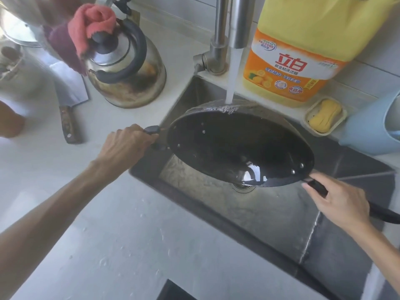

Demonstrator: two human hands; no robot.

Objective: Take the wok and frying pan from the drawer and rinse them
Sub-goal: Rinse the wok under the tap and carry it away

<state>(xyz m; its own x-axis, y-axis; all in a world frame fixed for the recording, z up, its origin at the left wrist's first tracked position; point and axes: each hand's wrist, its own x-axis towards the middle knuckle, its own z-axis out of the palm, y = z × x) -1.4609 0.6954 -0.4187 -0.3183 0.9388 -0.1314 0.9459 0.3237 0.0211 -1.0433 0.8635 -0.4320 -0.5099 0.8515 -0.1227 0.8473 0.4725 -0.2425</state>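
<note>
A black wok (238,146) is held tilted over the steel sink (270,211). Water runs from the tap (237,22) onto the wok's far rim and splashes there. My left hand (127,144) grips the short helper handle on the wok's left side. My right hand (339,202) is closed around the long black handle at the lower right. The frying pan is not in sight.
A stained metal kettle (127,72) with a red cloth on it stands left of the sink. A cleaver (70,98) lies on the white counter (129,245). A yellow detergent jug (303,50), a soap dish (324,114) and a blue container (372,126) stand behind the sink.
</note>
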